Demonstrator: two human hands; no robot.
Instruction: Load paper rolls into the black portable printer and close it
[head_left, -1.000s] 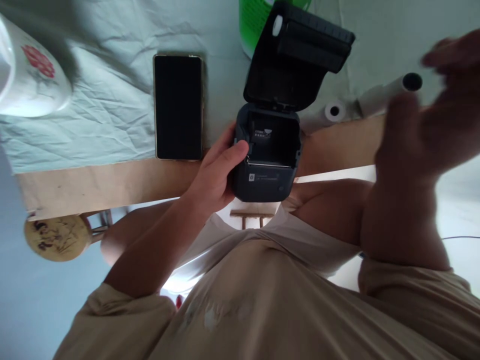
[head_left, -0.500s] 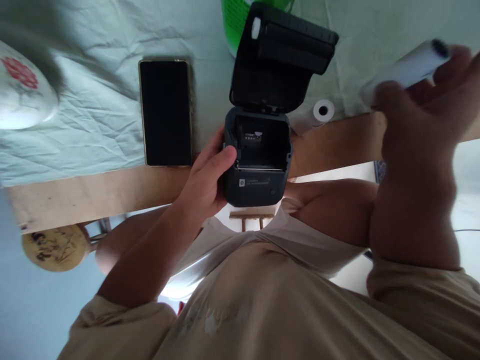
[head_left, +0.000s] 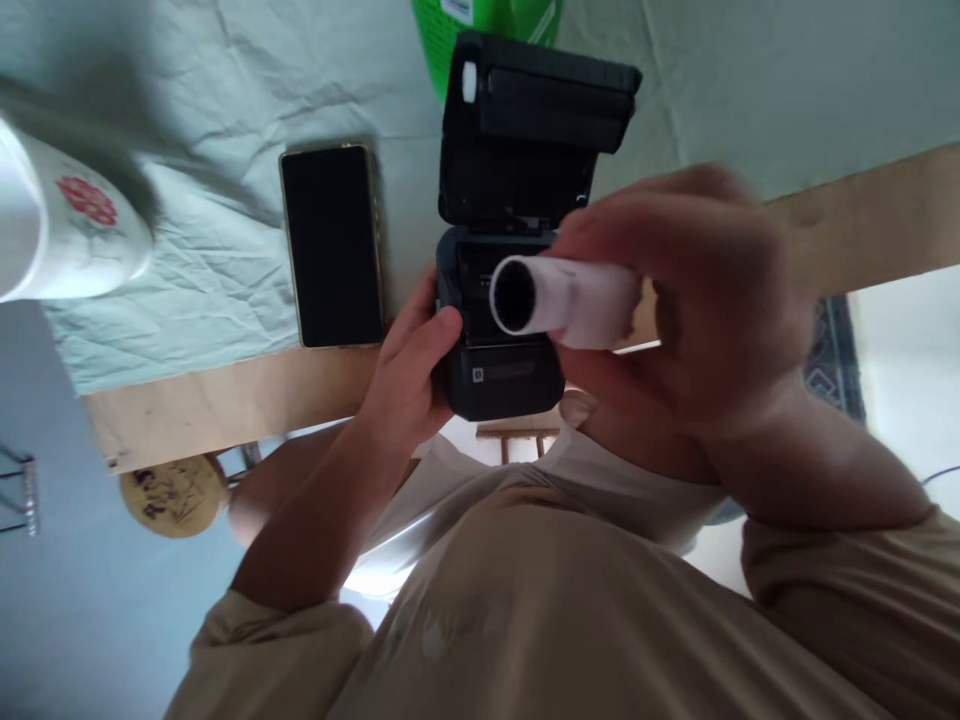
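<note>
While my left hand [head_left: 409, 375] clasps the side of the small dark printer [head_left: 499, 345] at the desk [head_left: 225, 400] edge, its lid [head_left: 536, 125] stands swung up and the paper bay lies bare. My right hand [head_left: 697, 300] has its grip closed on the white paper roll [head_left: 559, 297], held just above that bay. Opening looks done; seating the roll and shutting the lid remain, as I judge it.

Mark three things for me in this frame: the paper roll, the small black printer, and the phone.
paper roll [head_left: 577, 297], head view, on its white side just behind the open core end.
printer [head_left: 504, 385], head view, on its front face below the open bay.
phone [head_left: 332, 245], head view, middle of the dark screen.
</note>
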